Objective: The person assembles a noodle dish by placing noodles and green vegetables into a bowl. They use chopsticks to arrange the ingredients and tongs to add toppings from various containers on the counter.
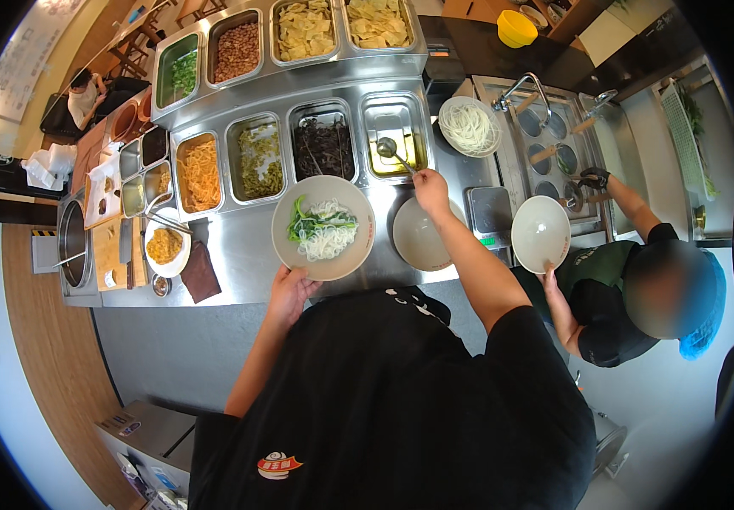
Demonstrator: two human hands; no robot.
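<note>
Head view: a wide beige bowl [289, 242] sits out in front of the left hand [290, 293], whose thumb presses at the near rim; the other fingers curl underneath, and I can't tell just how they're spread there. White noodles [324, 246] lie in it, with green leaves [339, 223] across them, just beyond those fingertips.

Off to the right, the right hand [430, 189] has its fingers closed together around the handle of a ladle [386, 149]. The ladle's cup hangs ahead and left of that grip, in or just over a steel tray [395, 99] with yellow liquid [416, 158]; I can't make out whether they touch.

Just below the right fingers, partly behind the wrist, another beige bowl [416, 231] stands on the counter. Well to their right there's a scale [490, 208], then a co-worker holding a pale bowl [540, 234], a dark-gloved hand near the strainer handles. Farther ahead of the right fingers is a plate of white strands [470, 127].

Ahead of the left fingers I see dark strips [323, 144], chopped greens [262, 166] and orange shreds [199, 174] in trays; to their left, a brown cloth [203, 274].
</note>
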